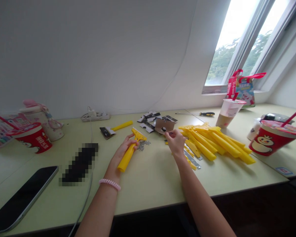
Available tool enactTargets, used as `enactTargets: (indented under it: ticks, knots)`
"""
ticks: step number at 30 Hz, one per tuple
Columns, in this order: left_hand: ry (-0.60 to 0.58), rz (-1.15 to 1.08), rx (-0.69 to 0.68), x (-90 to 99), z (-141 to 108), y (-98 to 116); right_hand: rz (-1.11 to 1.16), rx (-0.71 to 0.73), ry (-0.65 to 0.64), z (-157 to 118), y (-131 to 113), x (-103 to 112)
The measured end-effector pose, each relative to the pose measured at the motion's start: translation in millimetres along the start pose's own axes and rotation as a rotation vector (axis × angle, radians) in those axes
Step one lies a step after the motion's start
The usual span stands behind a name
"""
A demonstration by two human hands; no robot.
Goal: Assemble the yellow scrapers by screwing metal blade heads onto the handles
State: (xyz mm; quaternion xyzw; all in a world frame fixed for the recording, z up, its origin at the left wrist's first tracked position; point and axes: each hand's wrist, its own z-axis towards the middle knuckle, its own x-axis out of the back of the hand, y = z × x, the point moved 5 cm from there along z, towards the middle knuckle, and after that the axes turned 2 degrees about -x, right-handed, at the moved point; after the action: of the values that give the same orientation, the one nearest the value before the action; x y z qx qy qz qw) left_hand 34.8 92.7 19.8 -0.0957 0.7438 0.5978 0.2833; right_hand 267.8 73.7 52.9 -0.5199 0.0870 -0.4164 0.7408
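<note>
My left hand (123, 149) is wrapped round a yellow scraper (127, 158), its head pointing away from me and its handle towards the near edge. Just right of the scraper's head lies a pile of small screws (143, 144). My right hand (175, 141) is pinched at the near side of an open cardboard box (164, 125); what its fingertips hold, if anything, is too small to name. Beside that hand are flat yellow parts and metal blades (192, 159). A heap of yellow handles (212, 141) lies further right.
Black-and-white card sleeves (149, 121), a sleeved yellow scraper (122, 125) and a screwdriver (206, 114) lie at the back. Drink cups (267, 138) stand right, another cup (33, 138) left. A tablet (24, 196) and a cable (90, 177) are at the left front.
</note>
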Motion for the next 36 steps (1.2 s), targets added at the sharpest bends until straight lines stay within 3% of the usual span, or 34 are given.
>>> enactTargets:
  ticks: [4, 9, 13, 17, 24, 36]
  knots:
    - [-0.006, 0.020, 0.012, 0.3, 0, 0, 0.008, -0.008, 0.076, 8, 12, -1]
    - [-0.041, 0.048, 0.023, 4.9, 6, -2, 0.035, -0.046, 0.037, 11, 15, -3]
    - [-0.041, 0.041, 0.032, 5.6, 7, -2, 0.258, 0.006, -0.139, -1, -4, -9]
    - [-0.048, 0.027, 0.033, 4.0, 5, -2, 0.302, 0.179, -0.297, -15, -26, -14]
    - [-0.049, 0.055, 0.014, 4.2, 6, -2, 0.182, 0.394, -0.240, -21, -35, -10]
    - [-0.041, 0.053, 0.021, 1.4, 2, -2, 0.135, 0.460, -0.261, -25, -37, -11]
